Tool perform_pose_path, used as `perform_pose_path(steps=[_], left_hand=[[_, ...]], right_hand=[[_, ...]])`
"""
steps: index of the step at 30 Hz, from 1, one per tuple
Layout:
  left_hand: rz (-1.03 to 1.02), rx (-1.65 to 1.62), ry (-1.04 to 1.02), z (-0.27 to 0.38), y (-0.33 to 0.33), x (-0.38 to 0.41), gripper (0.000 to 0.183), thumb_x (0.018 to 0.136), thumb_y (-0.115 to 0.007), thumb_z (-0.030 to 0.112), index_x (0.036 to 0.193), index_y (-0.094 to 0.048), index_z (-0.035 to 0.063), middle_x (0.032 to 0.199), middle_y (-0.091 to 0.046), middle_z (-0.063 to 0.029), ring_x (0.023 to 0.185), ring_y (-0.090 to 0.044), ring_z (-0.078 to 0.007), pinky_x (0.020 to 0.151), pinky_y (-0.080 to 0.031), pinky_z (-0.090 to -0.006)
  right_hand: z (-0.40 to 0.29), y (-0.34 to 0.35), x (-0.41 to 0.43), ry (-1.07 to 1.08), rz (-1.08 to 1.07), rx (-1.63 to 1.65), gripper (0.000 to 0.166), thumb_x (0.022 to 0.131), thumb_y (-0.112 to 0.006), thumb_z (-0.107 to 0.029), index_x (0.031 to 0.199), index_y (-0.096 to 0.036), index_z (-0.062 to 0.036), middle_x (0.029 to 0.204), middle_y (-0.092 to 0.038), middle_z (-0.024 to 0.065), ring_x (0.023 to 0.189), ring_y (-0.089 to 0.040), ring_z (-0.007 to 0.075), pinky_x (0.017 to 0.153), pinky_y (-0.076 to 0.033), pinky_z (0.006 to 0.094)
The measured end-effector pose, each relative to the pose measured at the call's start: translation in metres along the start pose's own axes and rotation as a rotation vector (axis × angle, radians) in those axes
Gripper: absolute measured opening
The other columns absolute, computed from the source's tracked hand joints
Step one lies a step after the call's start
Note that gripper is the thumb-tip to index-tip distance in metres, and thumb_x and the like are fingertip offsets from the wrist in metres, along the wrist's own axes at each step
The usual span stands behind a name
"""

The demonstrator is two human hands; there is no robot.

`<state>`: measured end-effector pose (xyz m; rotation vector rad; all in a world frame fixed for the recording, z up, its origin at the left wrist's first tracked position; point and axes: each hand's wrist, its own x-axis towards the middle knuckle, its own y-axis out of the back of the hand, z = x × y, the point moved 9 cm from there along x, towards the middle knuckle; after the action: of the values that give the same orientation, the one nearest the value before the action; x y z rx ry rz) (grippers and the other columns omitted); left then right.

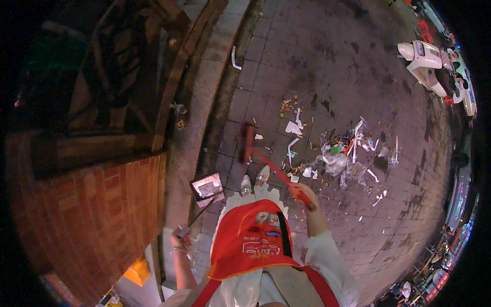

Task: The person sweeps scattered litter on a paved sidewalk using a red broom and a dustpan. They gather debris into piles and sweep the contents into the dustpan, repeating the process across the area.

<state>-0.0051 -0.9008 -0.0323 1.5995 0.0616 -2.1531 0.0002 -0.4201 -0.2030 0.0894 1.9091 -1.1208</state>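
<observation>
My right hand [303,193] grips the red handle of a broom [268,163]. The broom's head [246,144] is blurred and lies over the paving just beyond my feet. In my left hand [181,236] is the handle of a long-handled dustpan [207,188], its pan beside the stone kerb. Litter is spread on the paving to the right: a heap of clear plastic film [337,163] with white strips, and a piece of white paper [293,127]. Cigarette butts and small brown scraps [289,104] lie farther ahead.
A raised stone kerb [215,80] runs along the left, beside a brick wall [92,207]. A bent white strip [235,59] lies by the kerb. A white scooter [425,65] stands at the far right. A yellow object [137,271] sits near the wall's foot.
</observation>
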Motion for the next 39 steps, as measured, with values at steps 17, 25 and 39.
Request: perform_pose_path(steps=[17, 25, 39], left_hand=[[-0.020, -0.177, 0.086, -0.054, 0.075, 0.045, 0.036, 0.066, -0.045, 0.034, 0.073, -0.050, -0.0010, 0.049, -0.041, -0.0049, 0.033, -0.032, -0.0150, 0.033, -0.026, -0.0253], [0.245, -0.172, 0.177, -0.104, 0.125, 0.015, 0.046, 0.065, -0.039, 0.039, 0.064, -0.051, -0.0053, 0.034, -0.029, -0.0006, 0.029, -0.024, -0.0147, 0.031, -0.021, -0.0270], [0.268, -0.070, 0.186, -0.120, 0.142, 0.022, 0.041, 0.065, -0.039, 0.039, 0.060, -0.050, -0.0002, 0.038, -0.036, -0.0021, 0.031, -0.028, -0.0135, 0.033, -0.026, -0.0273]], right_hand=[[0.035, -0.060, -0.064, -0.334, 0.200, -0.382, 0.018, 0.075, -0.044, -0.009, 0.092, -0.039, -0.0129, 0.048, -0.035, -0.0028, 0.034, -0.030, 0.0045, 0.029, -0.025, 0.0186], [0.128, -0.133, 0.063, -0.729, -0.165, -0.046, 0.008, 0.077, -0.042, -0.011, 0.075, -0.039, -0.0025, 0.053, -0.037, -0.0030, 0.041, -0.035, 0.0052, 0.037, -0.031, 0.0174], [-0.036, -0.094, 0.118, -0.525, -0.160, 0.348, 0.009, 0.077, -0.041, -0.010, 0.079, -0.037, -0.0016, 0.056, -0.041, 0.0035, 0.042, -0.041, 0.0083, 0.038, -0.038, 0.0181]])
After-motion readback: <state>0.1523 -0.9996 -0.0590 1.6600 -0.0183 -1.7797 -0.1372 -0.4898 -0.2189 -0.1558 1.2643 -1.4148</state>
